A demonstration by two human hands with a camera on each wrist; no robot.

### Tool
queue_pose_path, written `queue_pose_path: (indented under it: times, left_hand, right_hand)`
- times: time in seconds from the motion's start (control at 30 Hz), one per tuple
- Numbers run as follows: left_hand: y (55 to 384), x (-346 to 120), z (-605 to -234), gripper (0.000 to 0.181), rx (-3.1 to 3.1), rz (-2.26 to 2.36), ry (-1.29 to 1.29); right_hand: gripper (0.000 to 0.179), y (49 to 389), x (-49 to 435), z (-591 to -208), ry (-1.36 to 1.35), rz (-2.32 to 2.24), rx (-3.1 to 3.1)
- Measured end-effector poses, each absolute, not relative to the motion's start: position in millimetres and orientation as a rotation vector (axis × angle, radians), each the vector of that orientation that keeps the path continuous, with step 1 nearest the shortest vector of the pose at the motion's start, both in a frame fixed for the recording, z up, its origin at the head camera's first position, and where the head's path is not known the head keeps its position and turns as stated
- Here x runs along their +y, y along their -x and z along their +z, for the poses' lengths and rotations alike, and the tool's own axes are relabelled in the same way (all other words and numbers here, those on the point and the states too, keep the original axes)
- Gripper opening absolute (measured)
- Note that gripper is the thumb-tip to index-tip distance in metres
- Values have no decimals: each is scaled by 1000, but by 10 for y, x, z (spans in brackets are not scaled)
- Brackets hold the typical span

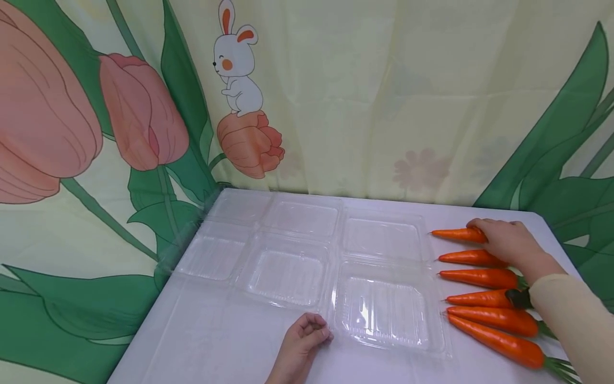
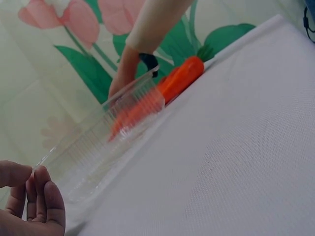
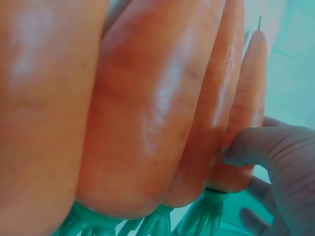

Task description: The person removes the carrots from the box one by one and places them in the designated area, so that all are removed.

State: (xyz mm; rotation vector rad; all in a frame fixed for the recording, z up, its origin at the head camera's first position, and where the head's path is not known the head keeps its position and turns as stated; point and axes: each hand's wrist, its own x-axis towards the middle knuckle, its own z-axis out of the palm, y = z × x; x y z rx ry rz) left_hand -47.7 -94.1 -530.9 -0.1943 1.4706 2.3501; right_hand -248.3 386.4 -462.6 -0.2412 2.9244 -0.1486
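At the right end of the table, my right hand (image 1: 510, 242) grips the farthest orange carrot (image 1: 458, 234), its leafy end hidden by the hand. In the right wrist view, the thumb (image 3: 241, 147) lies across that carrot (image 3: 251, 93). Several more carrots (image 1: 479, 278) lie in a column nearer me, tips pointing left, green tops to the right. My left hand (image 1: 304, 341) is at the near left corner of the rightmost clear plastic container (image 1: 384, 306). In the left wrist view, its thumb and finger pinch the container's rim (image 2: 74, 140).
Two more clear hinged containers (image 1: 288, 272) (image 1: 211, 256) stand open to the left, lids laid back toward the curtain. A white cloth covers the table (image 1: 211, 330). Behind it hangs a printed curtain (image 1: 336, 106) with tulips and a rabbit.
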Motion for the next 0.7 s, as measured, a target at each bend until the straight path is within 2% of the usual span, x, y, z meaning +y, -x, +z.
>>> queue_pose_path:
  times: [0.33,0.7]
  left_hand:
    - [486,-951,-5302,19,1481,2355,186]
    - [488,-982,-5334,16,1477,2332,152]
  right_hand:
    - [43,2458,3875,-4664,192,-242,2840]
    - [44,2420,3848,-4642,246,-189,2907]
